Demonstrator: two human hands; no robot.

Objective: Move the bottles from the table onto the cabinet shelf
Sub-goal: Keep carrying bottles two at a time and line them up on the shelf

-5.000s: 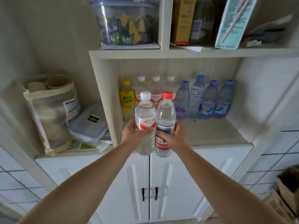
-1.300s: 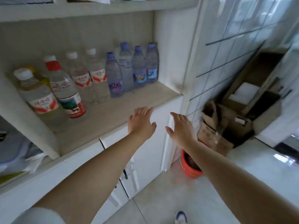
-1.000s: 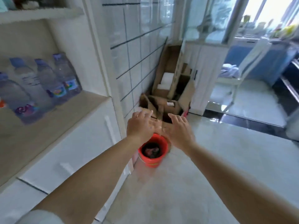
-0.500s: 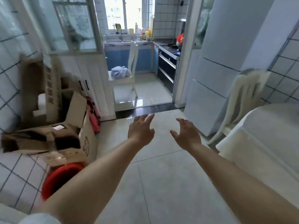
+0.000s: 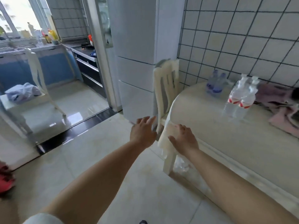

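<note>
Both the left hand (image 5: pixel 142 132) and the right hand (image 5: pixel 184 139) reach forward empty, fingers spread. Two red-labelled water bottles (image 5: pixel 239 101) and two purple-capped bottles (image 5: pixel 215 85) stand on the cream surface (image 5: pixel 210 126) near the tiled wall, well apart from the hands.

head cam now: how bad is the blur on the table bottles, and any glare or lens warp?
Head view: motion blur smears the whole frame; the red-label bottles and blue-label bottles on the table show ghosted outlines, labels unreadable. The window is blown out, with reflections on the glossy floor. Wide-angle warp bends the wall tile lines. Both hands, left and right, are soft-edged, fingers spread.
</note>
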